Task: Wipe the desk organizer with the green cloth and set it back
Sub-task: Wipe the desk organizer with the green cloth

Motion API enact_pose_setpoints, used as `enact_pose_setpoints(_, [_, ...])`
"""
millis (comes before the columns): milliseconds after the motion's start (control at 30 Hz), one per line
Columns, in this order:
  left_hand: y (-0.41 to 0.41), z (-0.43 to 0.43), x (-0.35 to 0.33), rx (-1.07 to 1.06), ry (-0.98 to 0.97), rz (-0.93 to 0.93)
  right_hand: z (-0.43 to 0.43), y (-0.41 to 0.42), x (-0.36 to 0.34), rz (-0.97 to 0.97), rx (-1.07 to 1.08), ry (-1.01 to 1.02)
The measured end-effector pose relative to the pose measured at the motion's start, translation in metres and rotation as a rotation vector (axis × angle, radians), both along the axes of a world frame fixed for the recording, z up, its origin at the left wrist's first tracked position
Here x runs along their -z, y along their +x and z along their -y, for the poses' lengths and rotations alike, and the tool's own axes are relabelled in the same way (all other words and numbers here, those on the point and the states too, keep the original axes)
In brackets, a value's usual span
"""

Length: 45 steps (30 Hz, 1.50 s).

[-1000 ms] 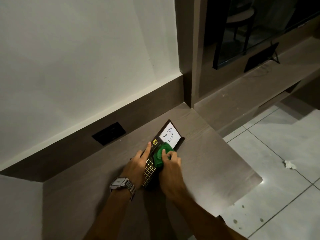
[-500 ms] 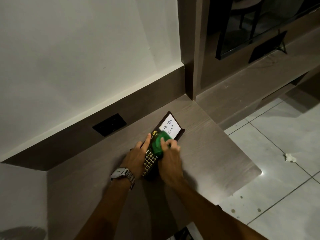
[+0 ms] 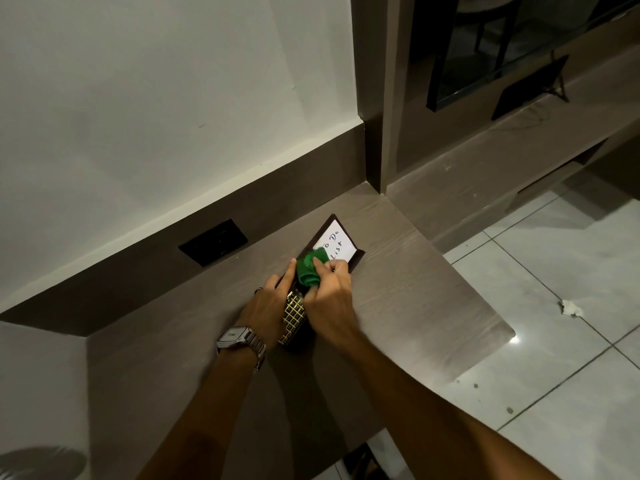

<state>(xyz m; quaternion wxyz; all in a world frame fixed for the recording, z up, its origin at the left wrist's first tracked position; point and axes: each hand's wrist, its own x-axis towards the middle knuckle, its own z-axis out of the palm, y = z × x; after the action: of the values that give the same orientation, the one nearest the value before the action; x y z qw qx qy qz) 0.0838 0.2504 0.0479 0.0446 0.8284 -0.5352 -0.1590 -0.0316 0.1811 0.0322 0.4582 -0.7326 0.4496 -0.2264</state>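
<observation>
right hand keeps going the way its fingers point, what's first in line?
Probably the white To Do List note on the desk organizer, just past the green cloth under the right hand; depth unclear.

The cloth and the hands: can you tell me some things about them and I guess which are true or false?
1. The cloth is red. False: it is green.
2. The right hand holds the cloth. True.
3. The watch is on the right wrist. False: it is on the left.
4. The note says "To Do List". True.
5. The left hand touches the organizer. True.
</observation>
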Motion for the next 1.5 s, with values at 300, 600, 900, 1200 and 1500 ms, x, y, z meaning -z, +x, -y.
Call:
enact_pose_setpoints(300, [-0.001, 0.000, 0.000, 0.014, -0.007, -0.010, 0.004, -0.004, 0.007, -0.009, 0.011, 0.078])
enact_pose_setpoints(600, [-0.001, -0.004, -0.004, 0.073, -0.028, -0.015, 0.008, -0.008, 0.009, -0.236, -0.030, 0.401])
enact_pose_setpoints(900, [-0.003, 0.000, -0.007, 0.025, 0.024, -0.024, 0.021, -0.010, 0.005, -0.132, 0.018, 0.327])
enact_pose_setpoints(1200, [-0.003, -0.002, -0.007, 0.045, 0.018, -0.010, 0.053, -0.017, 0.001, -0.191, 0.060, 0.258])
enact_pose_setpoints(1500, [-0.006, -0.002, -0.009, 0.070, -0.029, 0.023, 0.038, -0.029, 0.000, -0.228, -0.192, 0.550])
